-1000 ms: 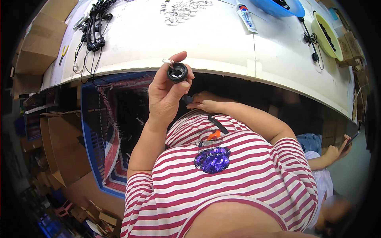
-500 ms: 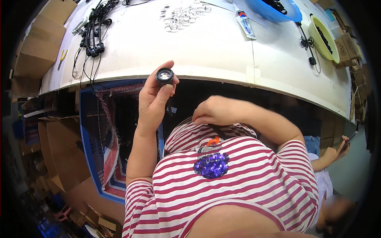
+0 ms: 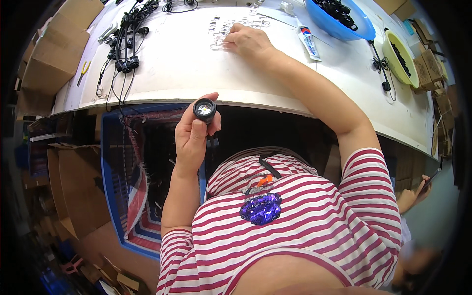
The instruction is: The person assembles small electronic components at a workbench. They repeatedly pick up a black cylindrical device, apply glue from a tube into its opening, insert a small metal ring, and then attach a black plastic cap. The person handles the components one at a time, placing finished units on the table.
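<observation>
My left hand [image 3: 190, 142] is wrapped round a small black LED lamp head [image 3: 204, 110], held just off the table's front edge with its round opening facing up. A yellowish chip and a shiny inside show in that opening. Farther off, my right hand [image 3: 250, 43] reaches over the table, its fingers bent down and pinched together at a scatter of small clear lenses [image 3: 216, 46]. The fingertips reach the pile; whatever they grip is too small to make out.
Black cabled sockets [image 3: 129, 49] and yellow-handled pliers [image 3: 83, 73] lie left on the white table [image 3: 167, 73]. To the right are a glue tube [image 3: 309, 44], a blue basin [image 3: 364, 30] and a yellow basin [image 3: 413, 73] of black parts. Another person's hand [image 3: 420, 191] holds a phone.
My right hand has gone from in front of my waist out to the clear lenses. My left hand, still holding the lamp head, sits slightly lower in view.
</observation>
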The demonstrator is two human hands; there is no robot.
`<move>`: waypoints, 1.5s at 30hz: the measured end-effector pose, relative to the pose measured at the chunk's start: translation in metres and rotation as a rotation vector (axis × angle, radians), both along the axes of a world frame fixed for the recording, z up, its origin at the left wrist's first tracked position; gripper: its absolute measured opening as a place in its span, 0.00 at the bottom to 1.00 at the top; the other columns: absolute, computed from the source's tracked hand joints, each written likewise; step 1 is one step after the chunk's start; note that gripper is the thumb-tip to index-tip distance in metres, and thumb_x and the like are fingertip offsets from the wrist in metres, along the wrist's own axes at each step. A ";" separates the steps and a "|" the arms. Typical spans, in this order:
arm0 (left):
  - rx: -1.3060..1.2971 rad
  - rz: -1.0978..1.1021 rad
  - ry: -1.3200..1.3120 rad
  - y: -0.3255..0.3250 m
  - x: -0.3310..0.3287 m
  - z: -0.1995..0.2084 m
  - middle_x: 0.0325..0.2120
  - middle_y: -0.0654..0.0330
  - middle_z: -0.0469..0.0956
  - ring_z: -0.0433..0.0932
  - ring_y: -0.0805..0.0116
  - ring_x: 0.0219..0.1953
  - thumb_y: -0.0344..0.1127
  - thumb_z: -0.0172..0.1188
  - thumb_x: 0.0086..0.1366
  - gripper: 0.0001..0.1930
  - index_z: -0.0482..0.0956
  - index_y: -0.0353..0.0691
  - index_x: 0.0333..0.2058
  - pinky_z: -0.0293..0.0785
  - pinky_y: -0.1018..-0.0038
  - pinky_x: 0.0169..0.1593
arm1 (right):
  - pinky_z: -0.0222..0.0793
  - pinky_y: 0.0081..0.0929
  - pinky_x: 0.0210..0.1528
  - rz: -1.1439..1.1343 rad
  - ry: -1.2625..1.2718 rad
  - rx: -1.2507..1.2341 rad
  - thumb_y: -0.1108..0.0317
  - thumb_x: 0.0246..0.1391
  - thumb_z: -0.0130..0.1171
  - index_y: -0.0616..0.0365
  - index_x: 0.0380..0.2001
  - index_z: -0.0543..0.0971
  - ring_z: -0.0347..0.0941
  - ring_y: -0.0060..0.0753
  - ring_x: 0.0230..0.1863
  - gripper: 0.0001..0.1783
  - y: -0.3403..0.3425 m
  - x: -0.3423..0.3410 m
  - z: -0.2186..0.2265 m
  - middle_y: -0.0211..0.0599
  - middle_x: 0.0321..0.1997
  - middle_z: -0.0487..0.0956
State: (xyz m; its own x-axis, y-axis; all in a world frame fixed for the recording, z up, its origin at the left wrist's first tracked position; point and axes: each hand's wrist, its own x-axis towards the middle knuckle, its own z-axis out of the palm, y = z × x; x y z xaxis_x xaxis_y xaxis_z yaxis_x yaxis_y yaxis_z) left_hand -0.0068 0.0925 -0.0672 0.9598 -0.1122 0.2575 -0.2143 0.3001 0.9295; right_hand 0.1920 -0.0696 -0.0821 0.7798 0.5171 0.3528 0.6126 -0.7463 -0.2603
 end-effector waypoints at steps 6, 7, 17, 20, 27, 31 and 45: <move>-0.047 0.067 -0.040 -0.007 0.006 -0.017 0.20 0.67 0.66 0.59 0.81 0.22 0.47 0.53 0.61 0.26 0.66 0.29 0.49 0.54 0.84 0.25 | 0.63 0.22 0.33 0.021 0.698 0.173 0.58 0.47 0.58 0.61 0.27 0.79 0.68 0.22 0.28 0.15 -0.038 -0.031 0.040 0.33 0.22 0.76; -0.070 0.016 -0.012 -0.007 0.008 -0.021 0.20 0.67 0.66 0.59 0.81 0.22 0.46 0.54 0.61 0.25 0.67 0.29 0.48 0.54 0.84 0.25 | 0.63 0.22 0.34 0.000 0.705 0.146 0.58 0.47 0.58 0.61 0.27 0.79 0.68 0.23 0.28 0.15 -0.044 -0.037 0.039 0.33 0.22 0.76; -0.182 -0.067 0.044 -0.026 0.021 -0.037 0.19 0.69 0.65 0.58 0.82 0.22 0.40 0.55 0.60 0.20 0.70 0.30 0.44 0.54 0.85 0.26 | 0.66 0.26 0.39 -0.012 0.323 0.186 0.58 0.45 0.61 0.58 0.33 0.79 0.69 0.31 0.33 0.16 -0.056 -0.064 0.014 0.34 0.34 0.74; -0.173 -0.087 0.107 -0.025 0.022 -0.039 0.19 0.70 0.65 0.58 0.82 0.22 0.35 0.56 0.59 0.15 0.72 0.32 0.43 0.54 0.86 0.26 | 0.65 0.21 0.34 -0.023 0.281 0.220 0.61 0.44 0.62 0.57 0.34 0.79 0.68 0.26 0.30 0.14 -0.056 -0.067 0.018 0.32 0.33 0.74; -0.004 -0.012 0.107 -0.030 0.019 -0.040 0.17 0.68 0.65 0.58 0.80 0.19 0.43 0.58 0.58 0.19 0.72 0.33 0.39 0.53 0.83 0.24 | 0.56 0.14 0.24 0.477 0.498 0.479 0.68 0.44 0.63 0.55 0.34 0.81 0.66 0.16 0.27 0.11 -0.041 -0.104 0.065 0.28 0.30 0.76; -0.004 -0.060 0.128 -0.026 0.016 -0.038 0.22 0.71 0.69 0.62 0.84 0.24 0.34 0.59 0.57 0.10 0.74 0.35 0.36 0.60 0.86 0.28 | 0.66 0.16 0.31 0.443 0.509 0.382 0.69 0.43 0.63 0.55 0.34 0.81 0.71 0.21 0.31 0.11 -0.040 -0.114 0.068 0.30 0.30 0.77; -0.004 -0.013 0.115 -0.035 0.008 -0.027 0.18 0.68 0.67 0.61 0.82 0.21 0.28 0.51 0.56 0.11 0.73 0.32 0.38 0.55 0.85 0.25 | 0.66 0.18 0.29 0.107 0.117 0.432 0.66 0.45 0.63 0.54 0.40 0.78 0.69 0.20 0.26 0.15 -0.119 -0.054 0.079 0.32 0.37 0.79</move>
